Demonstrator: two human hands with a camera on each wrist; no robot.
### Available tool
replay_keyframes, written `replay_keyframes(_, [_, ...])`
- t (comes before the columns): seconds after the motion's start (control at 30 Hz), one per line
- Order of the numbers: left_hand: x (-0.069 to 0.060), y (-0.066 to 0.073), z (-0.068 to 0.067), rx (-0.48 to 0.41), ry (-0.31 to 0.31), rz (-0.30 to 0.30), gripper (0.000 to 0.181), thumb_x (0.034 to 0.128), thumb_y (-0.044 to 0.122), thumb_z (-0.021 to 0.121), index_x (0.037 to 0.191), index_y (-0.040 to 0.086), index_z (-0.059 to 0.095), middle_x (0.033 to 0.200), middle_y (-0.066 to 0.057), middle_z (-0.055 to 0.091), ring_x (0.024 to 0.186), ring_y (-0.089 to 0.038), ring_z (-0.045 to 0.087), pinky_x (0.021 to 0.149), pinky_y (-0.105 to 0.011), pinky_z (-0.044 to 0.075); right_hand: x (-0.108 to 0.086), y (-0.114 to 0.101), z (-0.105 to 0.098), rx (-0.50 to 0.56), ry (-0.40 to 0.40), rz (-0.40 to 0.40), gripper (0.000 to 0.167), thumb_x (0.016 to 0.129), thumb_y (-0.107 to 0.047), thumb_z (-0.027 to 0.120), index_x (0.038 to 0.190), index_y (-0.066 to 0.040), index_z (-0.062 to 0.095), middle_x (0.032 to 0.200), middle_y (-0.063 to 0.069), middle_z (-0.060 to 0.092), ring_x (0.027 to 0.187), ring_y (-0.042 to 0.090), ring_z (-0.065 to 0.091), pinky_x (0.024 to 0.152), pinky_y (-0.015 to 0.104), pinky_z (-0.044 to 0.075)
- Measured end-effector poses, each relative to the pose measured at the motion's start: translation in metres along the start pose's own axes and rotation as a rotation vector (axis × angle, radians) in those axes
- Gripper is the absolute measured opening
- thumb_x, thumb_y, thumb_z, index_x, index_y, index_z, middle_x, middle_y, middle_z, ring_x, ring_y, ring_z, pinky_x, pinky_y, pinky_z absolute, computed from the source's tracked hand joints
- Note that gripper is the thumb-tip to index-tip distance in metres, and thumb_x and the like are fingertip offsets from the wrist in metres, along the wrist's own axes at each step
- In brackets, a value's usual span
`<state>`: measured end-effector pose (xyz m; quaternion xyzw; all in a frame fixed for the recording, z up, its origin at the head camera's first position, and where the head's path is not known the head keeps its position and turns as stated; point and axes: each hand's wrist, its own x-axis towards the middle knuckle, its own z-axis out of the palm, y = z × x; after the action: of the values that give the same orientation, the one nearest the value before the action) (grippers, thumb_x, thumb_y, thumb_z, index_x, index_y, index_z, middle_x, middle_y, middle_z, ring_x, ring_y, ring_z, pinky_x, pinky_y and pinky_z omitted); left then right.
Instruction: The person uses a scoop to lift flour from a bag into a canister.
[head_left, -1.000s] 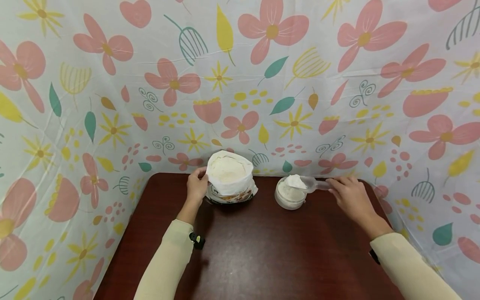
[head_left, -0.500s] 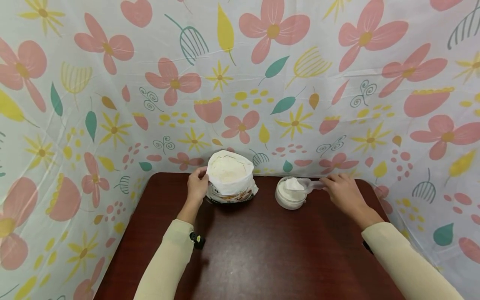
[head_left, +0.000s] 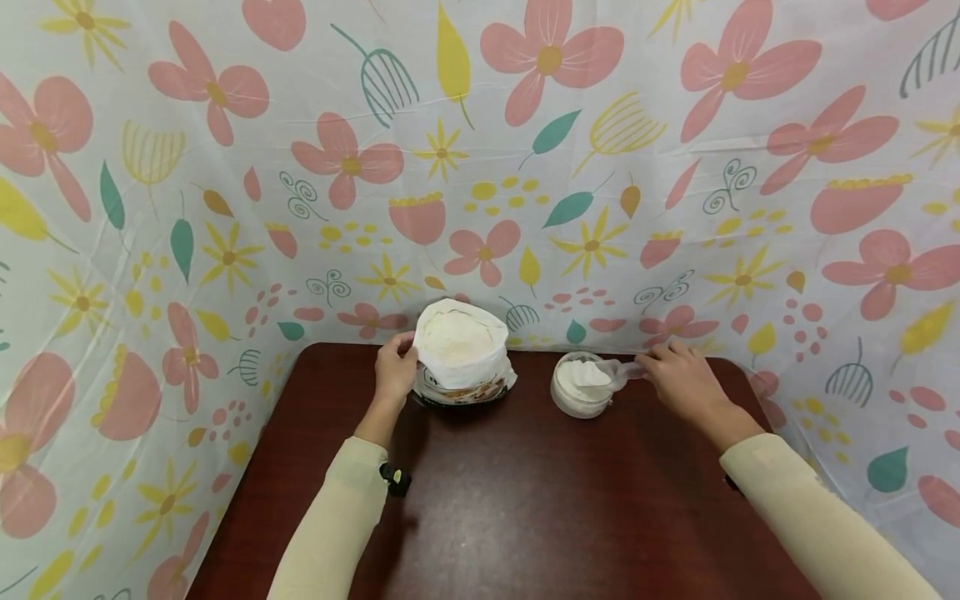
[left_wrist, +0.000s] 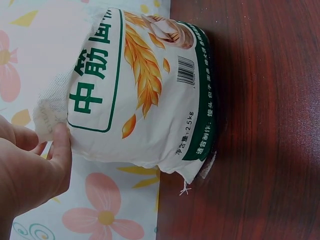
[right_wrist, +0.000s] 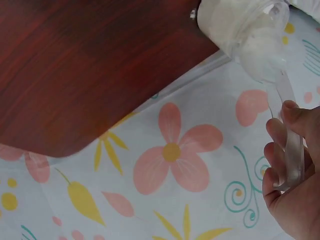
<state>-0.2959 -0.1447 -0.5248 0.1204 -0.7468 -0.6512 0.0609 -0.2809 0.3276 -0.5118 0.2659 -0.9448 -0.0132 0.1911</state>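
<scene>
My left hand (head_left: 394, 372) pinches the folded-down rim of a white flour bag (left_wrist: 145, 95), which stands open with pale flour (head_left: 459, 335) inside. In the left wrist view, thumb and fingers meet on the rim's edge. To the right of the bag is a clear round jar (head_left: 581, 407) holding white powder. My right hand (head_left: 681, 379) grips the handle of a clear plastic scoop (right_wrist: 294, 155). The scoop's bowl, loaded with white flour (head_left: 587, 372), lies over the jar's mouth and partly within its rim; how deep it sits I cannot tell.
Bag and jar stand near the back edge of a dark red-brown table (head_left: 510, 517). Right behind that edge hangs a white cloth (head_left: 480, 183) printed with flowers and leaves, which also runs down both sides.
My right hand has moved a little left, bringing the scoop from the jar's right rim further over its mouth, lower. My left hand and the bag have stayed put.
</scene>
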Motion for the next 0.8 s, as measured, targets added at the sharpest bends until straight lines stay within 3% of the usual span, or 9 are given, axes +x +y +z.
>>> replay_keyframes(0.23, [-0.001, 0.000, 0.000, -0.006, -0.004, -0.011, 0.032, 0.1057, 0.004, 0.051, 0.135, 0.002, 0.064, 0.127, -0.019, 0.062, 0.103, -0.027, 0.063, 0.097, -0.049, 0.059, 0.008, 0.001, -0.012, -0.069, -0.036, -0.061, 0.024, 0.083, -0.003, 0.082, 0.106, -0.007, 0.076, 0.102, 0.013, 0.068, 0.095, 0.037, 0.057, 0.072, 0.053, 0.054])
replay_keyframes(0.43, [-0.001, 0.001, -0.001, 0.005, -0.003, -0.011, 0.033, 0.1061, 0.005, 0.050, 0.136, 0.003, 0.064, 0.128, -0.019, 0.063, 0.104, -0.027, 0.063, 0.097, -0.049, 0.060, 0.020, 0.005, -0.026, -0.141, -0.099, -0.128, 0.027, 0.079, -0.002, 0.086, 0.105, -0.008, 0.077, 0.103, 0.012, 0.069, 0.094, 0.037, 0.057, 0.071, 0.051, 0.052])
replay_keyframes(0.6, [0.000, 0.000, -0.001, 0.007, 0.000, -0.002, 0.032, 0.1059, 0.005, 0.051, 0.135, 0.003, 0.065, 0.127, -0.019, 0.063, 0.104, -0.028, 0.063, 0.096, -0.049, 0.060, 0.030, 0.007, -0.038, -0.170, -0.090, -0.187, 0.023, 0.077, 0.003, 0.084, 0.094, -0.009, 0.076, 0.093, 0.012, 0.064, 0.089, 0.038, 0.058, 0.068, 0.050, 0.050])
replay_keyframes(0.8, [0.001, -0.002, 0.000, 0.010, -0.002, 0.008, 0.031, 0.1060, 0.006, 0.051, 0.134, 0.004, 0.065, 0.126, -0.018, 0.064, 0.103, -0.027, 0.063, 0.097, -0.050, 0.059, 0.038, 0.008, -0.045, -0.211, -0.036, -0.257, 0.020, 0.077, 0.003, 0.085, 0.088, -0.009, 0.073, 0.098, 0.011, 0.063, 0.091, 0.037, 0.057, 0.070, 0.049, 0.048])
